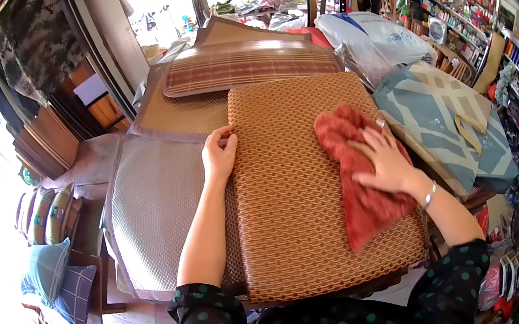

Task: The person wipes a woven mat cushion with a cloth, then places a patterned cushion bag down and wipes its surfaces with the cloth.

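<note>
A folded brown woven mat [290, 191] lies in front of me on top of other mats. My left hand [219, 158] is at its left edge, with the fingers curled in and the fingertips against the border. On the right part of the woven mat is a crumpled red cloth [362, 207]. My right hand [384, 161] presses down on this cloth, its fingers spread over the folds. A silver bracelet [431, 195] circles my right wrist.
Beneath lie a grey textured mat [160, 209] and a tan mat [179, 110]. A glossy striped mat [253, 67] is behind. To the right are a blue-grey bag [432, 118] and a white plastic package [374, 36]. Cushions [49, 271] sit lower left; stocked shelves line the right.
</note>
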`<state>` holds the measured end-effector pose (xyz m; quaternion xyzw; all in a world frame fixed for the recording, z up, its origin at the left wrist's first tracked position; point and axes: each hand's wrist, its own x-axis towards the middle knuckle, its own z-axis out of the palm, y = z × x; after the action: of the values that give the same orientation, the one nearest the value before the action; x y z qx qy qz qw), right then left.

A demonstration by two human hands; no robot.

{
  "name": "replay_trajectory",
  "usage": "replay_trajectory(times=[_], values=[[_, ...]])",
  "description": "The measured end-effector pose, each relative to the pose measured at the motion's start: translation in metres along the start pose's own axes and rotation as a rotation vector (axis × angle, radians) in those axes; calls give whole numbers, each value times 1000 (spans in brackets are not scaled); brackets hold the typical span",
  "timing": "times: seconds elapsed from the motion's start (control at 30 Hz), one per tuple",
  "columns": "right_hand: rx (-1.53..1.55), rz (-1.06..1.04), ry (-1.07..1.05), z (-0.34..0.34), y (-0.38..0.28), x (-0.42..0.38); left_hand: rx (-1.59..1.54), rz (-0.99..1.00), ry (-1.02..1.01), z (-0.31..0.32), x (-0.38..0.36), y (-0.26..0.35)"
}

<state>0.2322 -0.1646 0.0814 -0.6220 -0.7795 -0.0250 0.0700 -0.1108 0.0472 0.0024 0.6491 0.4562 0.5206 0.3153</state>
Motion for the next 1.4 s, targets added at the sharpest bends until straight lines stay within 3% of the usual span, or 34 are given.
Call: replay_trajectory(times=[0.1,0.23,0.3,0.4,0.47,0.57,0.77,0.9,1.0,1.03,1.07,1.1,1.17,1.2,1.3,1.37,1.4], values=[[115,-201,-71,-5,-53,-14,28,28,24,2,-2,-1],[190,-542,-34,12,-74,43,57,73,34,-1,-7,2],[183,-477,-6,25,-58,88,-17,63,36,-1,-5,-3],[99,-137,33,26,-10,124,49,26,37,-4,-8,10],[-7,19,57,21,33,112,13,36,22,-4,-4,-3],[-39,69,73,7,46,52,-4,51,25,-5,-3,-4],[154,-370,20,3,-16,-14,35,66,10,-5,2,-2],[163,-306,51,14,-16,24,44,94,-19,-9,5,-8],[377,-279,104,-4,8,26,23,112,-20,-14,5,-15],[540,-333,286,-13,33,23,13,121,-16,-16,4,-15],[451,-223,498,-21,54,11,11,130,-6,-16,5,-16],[403,-47,528,-17,87,1,26,102,10,-16,3,-8],[-3,294,312,-8,126,-43,74,152,19,-14,2,0],[-141,446,104,-9,135,-60,65,157,12,-12,2,10],[-347,435,143,7,157,-93,48,212,-51,-6,-8,51],[-142,660,-98,-2,164,-87,60,247,-234,2,-23,91],[-286,575,131,-6,162,-84,112,282,-327,3,-27,105]])
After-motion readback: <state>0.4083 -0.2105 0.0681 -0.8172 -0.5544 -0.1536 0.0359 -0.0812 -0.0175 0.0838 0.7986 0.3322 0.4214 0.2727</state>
